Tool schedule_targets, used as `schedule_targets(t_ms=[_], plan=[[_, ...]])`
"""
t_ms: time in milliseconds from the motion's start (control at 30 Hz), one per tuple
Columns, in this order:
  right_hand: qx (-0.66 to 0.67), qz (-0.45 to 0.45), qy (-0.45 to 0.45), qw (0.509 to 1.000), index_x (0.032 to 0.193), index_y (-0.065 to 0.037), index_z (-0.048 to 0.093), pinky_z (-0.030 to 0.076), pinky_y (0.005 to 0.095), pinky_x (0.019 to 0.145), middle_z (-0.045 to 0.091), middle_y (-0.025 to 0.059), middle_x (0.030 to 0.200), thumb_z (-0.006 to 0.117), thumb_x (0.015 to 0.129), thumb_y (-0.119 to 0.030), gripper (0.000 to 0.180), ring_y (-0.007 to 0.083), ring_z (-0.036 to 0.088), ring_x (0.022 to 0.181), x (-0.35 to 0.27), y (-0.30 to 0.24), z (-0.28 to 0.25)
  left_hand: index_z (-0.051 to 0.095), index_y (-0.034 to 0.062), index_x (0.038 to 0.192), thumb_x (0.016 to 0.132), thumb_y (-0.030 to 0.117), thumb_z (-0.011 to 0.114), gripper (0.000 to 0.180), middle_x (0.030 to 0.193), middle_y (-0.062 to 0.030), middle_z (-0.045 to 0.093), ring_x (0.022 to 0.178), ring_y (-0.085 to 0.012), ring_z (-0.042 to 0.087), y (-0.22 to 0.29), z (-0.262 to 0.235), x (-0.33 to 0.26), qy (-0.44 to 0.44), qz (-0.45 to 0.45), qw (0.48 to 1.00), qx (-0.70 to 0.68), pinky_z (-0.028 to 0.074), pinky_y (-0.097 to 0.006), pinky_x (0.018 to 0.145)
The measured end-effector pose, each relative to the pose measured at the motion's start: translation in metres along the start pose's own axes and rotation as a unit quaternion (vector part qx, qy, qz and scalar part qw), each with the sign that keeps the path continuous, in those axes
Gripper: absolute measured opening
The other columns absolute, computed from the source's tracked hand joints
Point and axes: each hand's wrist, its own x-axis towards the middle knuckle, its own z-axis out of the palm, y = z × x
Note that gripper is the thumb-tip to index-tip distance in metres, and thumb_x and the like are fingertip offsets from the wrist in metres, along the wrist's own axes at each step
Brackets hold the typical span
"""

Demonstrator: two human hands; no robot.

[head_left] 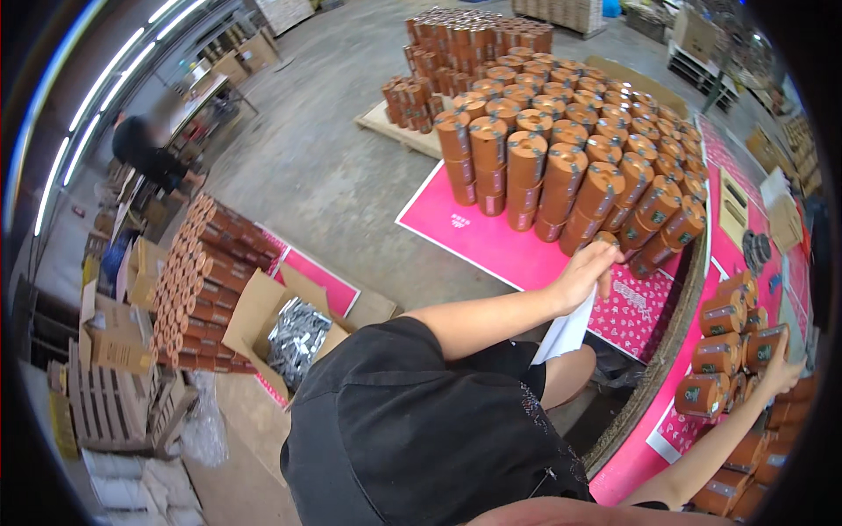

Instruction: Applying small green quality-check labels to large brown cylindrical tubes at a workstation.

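Note:
My left hand [589, 273] is closed on a white paper sheet [568, 331] that hangs down over my lap. Its fingertips reach the foot of a large group of upright brown cylinders [528, 158] with metal strips down their sides. At the right, my right hand [779, 370] has its fingers against a brown cylinder [761, 348], gripping it from the near side. Beside that hand lies something grey, perhaps a cloth [796, 337]. More brown cylinders with dark green labels [702, 394] lie stacked around it on the pink-covered table [653, 451].
An open carton [254, 320] of small metal pieces stands on my left, before a stack of brown cylinders [189, 289]. More cylinders stand on a pallet [395, 127] at the back. A person in dark clothes [145, 149] bends near a far table. Wooden crates [114, 394] sit lower left.

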Motion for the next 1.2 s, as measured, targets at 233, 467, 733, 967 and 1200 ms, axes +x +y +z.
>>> schedule_targets(t_ms=[233,467,733,967,1200], plan=[[0.548,-0.083,-0.632,0.543,0.121,-0.003,0.037,0.034,0.0331,0.091,0.046,0.0097,0.112,0.056,0.080,-0.025,0.050,0.0210,0.043,0.107,-0.195,-0.167,-0.109,0.042,0.0020,0.101,0.092,0.035,0.027,0.038,0.054,-0.0039,0.048,0.043,-0.0056,0.043,0.046,0.036,-0.023,-0.091,0.129,0.984,-0.079,0.030,-0.016,0.039],[0.669,0.121,-0.665,0.309,0.126,-0.001,0.025,0.037,0.0328,0.087,0.041,0.0080,0.116,0.065,0.074,-0.034,0.073,0.0201,0.044,0.105,-0.256,-0.197,-0.141,0.040,-0.0029,0.099,0.091,0.039,0.025,0.045,0.053,-0.0055,0.047,0.038,-0.0053,0.038,0.069,0.042,-0.048,-0.120,0.126,0.963,-0.205,0.034,-0.016,0.040],[0.721,0.229,-0.626,0.186,0.113,-0.002,0.037,0.044,0.0283,0.080,0.052,0.0081,0.098,0.068,0.071,-0.026,0.057,0.0167,0.054,0.088,-0.283,-0.192,-0.142,0.039,-0.0044,0.099,0.091,0.040,0.023,0.048,0.052,-0.0052,0.045,0.034,-0.0044,0.035,0.076,0.038,-0.061,-0.158,0.148,0.941,-0.261,0.040,-0.020,0.045],[0.760,0.190,-0.548,0.291,0.091,-0.003,0.047,0.046,0.0263,0.071,0.057,0.0082,0.086,0.059,0.078,-0.010,0.018,0.0135,0.055,0.077,-0.258,-0.190,-0.153,0.042,-0.0030,0.097,0.090,0.033,0.031,0.039,0.055,-0.0039,0.045,0.040,-0.0043,0.039,0.076,0.026,-0.063,-0.185,0.117,0.948,-0.231,0.042,-0.021,0.057],[0.694,0.167,-0.467,0.523,0.103,-0.002,0.045,0.044,0.0215,0.068,0.054,0.0059,0.084,0.057,0.080,-0.007,0.026,0.0091,0.053,0.074,-0.235,-0.181,-0.159,0.037,0.0001,0.112,0.067,-0.003,0.055,0.048,0.103,-0.0086,0.045,0.102,-0.0139,0.041,0.063,0.023,-0.058,-0.202,0.014,0.978,-0.042,0.036,-0.027,0.085]])
